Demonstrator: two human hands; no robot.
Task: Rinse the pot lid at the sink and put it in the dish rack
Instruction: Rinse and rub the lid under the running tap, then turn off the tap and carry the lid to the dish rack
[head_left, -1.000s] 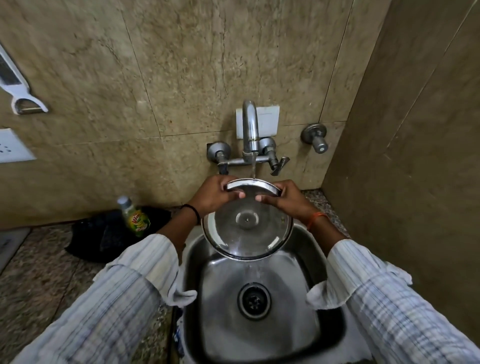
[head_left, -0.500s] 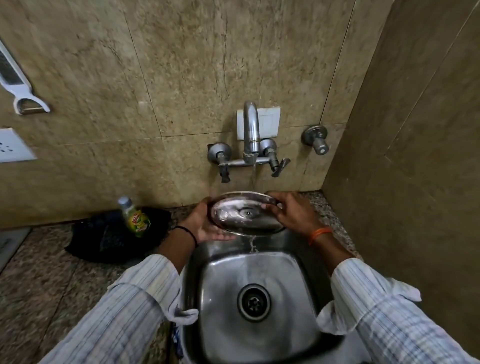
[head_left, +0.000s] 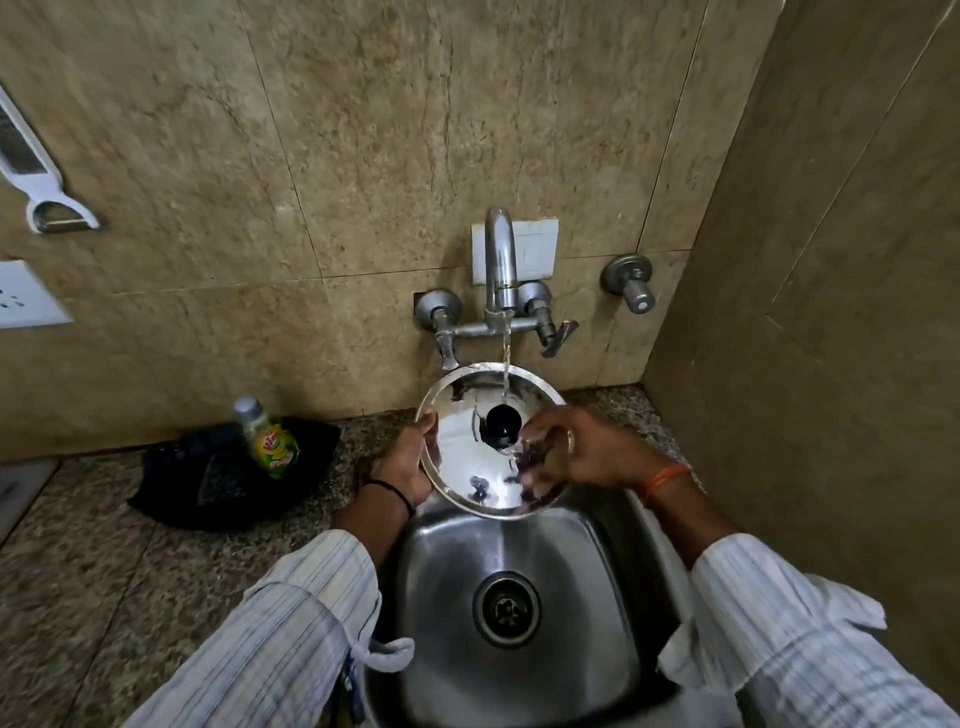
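The steel pot lid (head_left: 467, 467) is tilted up over the back of the sink (head_left: 441, 597), its top face and black knob (head_left: 501, 423) toward me. Water from the tap (head_left: 500, 260) runs onto the lid just above the knob. My left hand (head_left: 410, 462) grips the lid's left rim, thumb on the front. My right hand (head_left: 587, 457) lies over the lid's right side, with blurred fingers touching its wet face. No dish rack is in view.
A green dish-soap bottle (head_left: 270, 441) stands on a black mat (head_left: 208, 483) on the granite counter left of the sink. A white peeler (head_left: 31, 171) hangs on the left wall. A tiled side wall (head_left: 805, 364) closes in on the right. The drain (head_left: 506, 608) is uncovered.
The lid was turned over from its underside, through flat, to its knob side facing me. My right hand moved from gripping the rim onto the lid's face.
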